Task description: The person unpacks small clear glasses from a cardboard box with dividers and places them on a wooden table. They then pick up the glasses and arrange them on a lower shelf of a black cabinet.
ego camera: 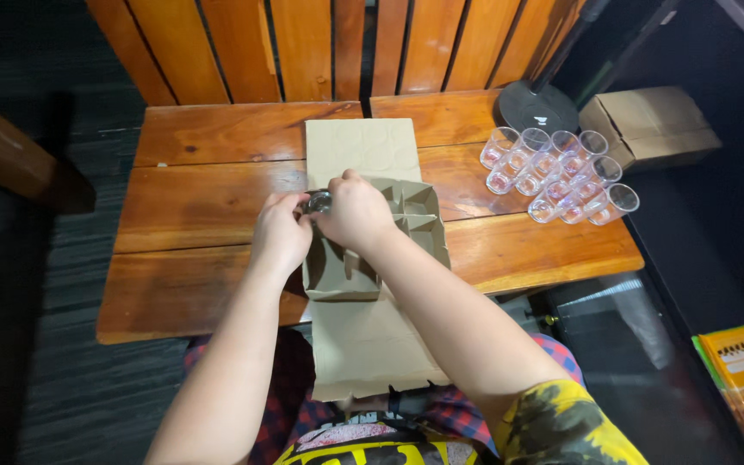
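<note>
Both hands, left hand (279, 232) and right hand (355, 211), grip one small glass (319, 202) over the divided cardboard box (342, 275); lower it upright into a cell.

Glass: small clear drinking glass (319, 202), mostly hidden, only its rim and upper wall showing, at the far left corner of the box.
Box: open brown cardboard box with divider cells (406, 207) (both flaps folded flat), lying on the wooden slat table.
</note>
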